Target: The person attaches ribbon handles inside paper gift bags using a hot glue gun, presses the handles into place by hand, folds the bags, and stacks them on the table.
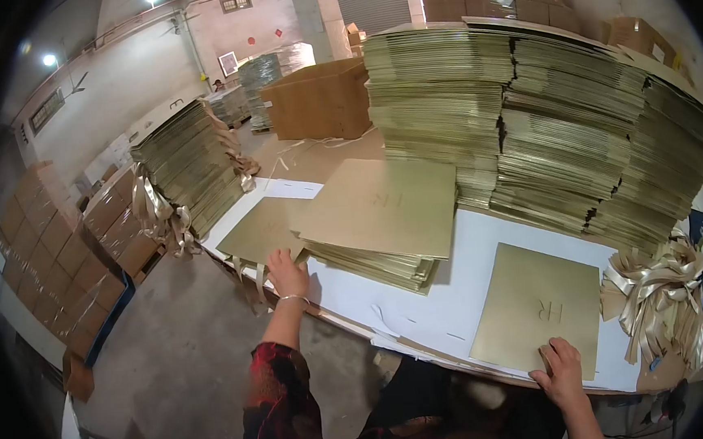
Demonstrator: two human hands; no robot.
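A flat gold paper bag with stamped letters lies on the white-covered table in front of me. My right hand rests on its near edge, fingers bent and thumb apart. To the left, another gold bag lies flat, with a pale ribbon handle hanging over the table's edge. My left hand touches this bag's near corner, its fingers stretched out and lying on it. A low pile of gold bags sits between my hands, overlapping the left bag. What is under my fingertips is hidden.
Tall stacks of gold bags line the table's back right. Bunched satin ribbons lie at the right edge. Another stack with hanging ribbons stands at the far left. A large cardboard box sits behind; wrapped cartons stand beyond the aisle.
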